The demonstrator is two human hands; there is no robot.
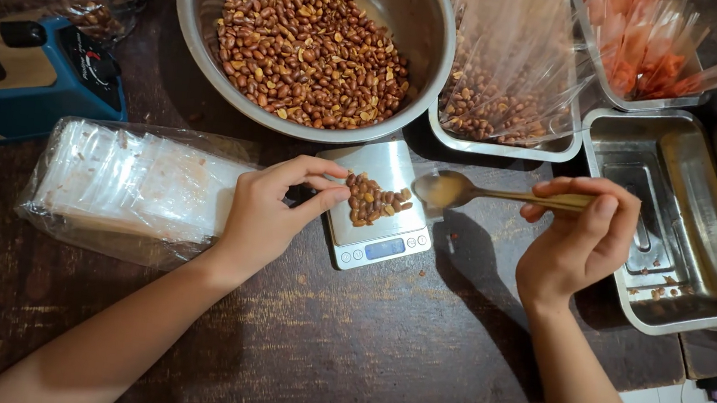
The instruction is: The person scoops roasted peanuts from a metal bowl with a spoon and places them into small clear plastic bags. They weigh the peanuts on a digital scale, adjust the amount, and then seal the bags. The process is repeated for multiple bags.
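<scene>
Left hand (264,212): thumb and fingers pinch the edge of a small clear bag of peanuts (373,198) lying on the scale (376,245).
Right hand (576,238): fingers closed around the handle of a metal spoon (463,190); its bowl hangs just beside the bag.
Scale: on the dark wooden table (346,347), in front of the steel bowl of peanuts (311,50).
Left of scale: stack of empty clear bags (131,186); blue sealer (32,78) behind it.
Right: empty steel tray (677,221).
</scene>
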